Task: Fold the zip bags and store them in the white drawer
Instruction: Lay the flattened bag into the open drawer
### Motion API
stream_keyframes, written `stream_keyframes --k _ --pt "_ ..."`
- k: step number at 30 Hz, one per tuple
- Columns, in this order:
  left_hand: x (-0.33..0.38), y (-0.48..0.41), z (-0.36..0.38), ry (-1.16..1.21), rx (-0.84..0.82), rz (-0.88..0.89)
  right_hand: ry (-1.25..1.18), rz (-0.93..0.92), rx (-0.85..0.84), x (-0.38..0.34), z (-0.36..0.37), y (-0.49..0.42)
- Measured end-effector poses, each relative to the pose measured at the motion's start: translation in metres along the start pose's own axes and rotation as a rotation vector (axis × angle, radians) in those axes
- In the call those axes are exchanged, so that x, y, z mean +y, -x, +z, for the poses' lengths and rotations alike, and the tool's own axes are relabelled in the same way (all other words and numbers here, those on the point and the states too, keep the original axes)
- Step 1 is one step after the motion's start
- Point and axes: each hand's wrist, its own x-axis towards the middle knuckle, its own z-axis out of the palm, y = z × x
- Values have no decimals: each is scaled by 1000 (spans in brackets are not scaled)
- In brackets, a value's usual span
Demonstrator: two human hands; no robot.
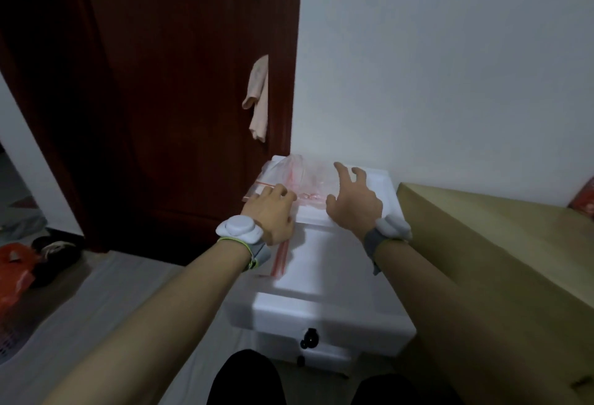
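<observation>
1. Nearest the camera, the white drawer (324, 321) is sitting with its front and black knob (310, 338) facing the person's knees; it is looking closed, so nothing is being stored yet.
2. On the white top above it, a flat zip bag (280, 260) is lying with its red zip strip running out from under the left wrist.
3. The left hand (271, 214) is resting palm down on the plastic at the left edge of the top, fingers only slightly bent, pressing rather than gripping as far as the view shows.
4. The right hand (355, 200) is hovering beside it with fingers spread wide and holding nothing, its fingertips reaching toward the pile.
5. Farther back, the crumpled zip bags (303, 173) are heaped at the rear of the top, against the wall and just beside the dark red door (176, 83), where a pale cloth (258, 99) is hanging.
6. The step in hand appears to be taking or flattening a bag for folding. The next move is likely calling for the right hand to draw one bag clear of the heap while the left is pinning the rest, since thin plastic slides and clings.
</observation>
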Motion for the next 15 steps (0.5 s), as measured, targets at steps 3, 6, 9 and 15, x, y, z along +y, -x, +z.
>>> stream_keyframes --k 3,6,9,15 --pt "8 0 8 -28 -50 -1 29 -11 -118 10 2 -7" --pt "10 2 16 -25 -54 -45 -2 5 -58 18 2 -9" --pt "18 -1 19 -60 -49 -90 -72 6 63 37 -4 -7" --pt "66 -10 23 -57 75 -159 -274 18 243 111 -38 21"
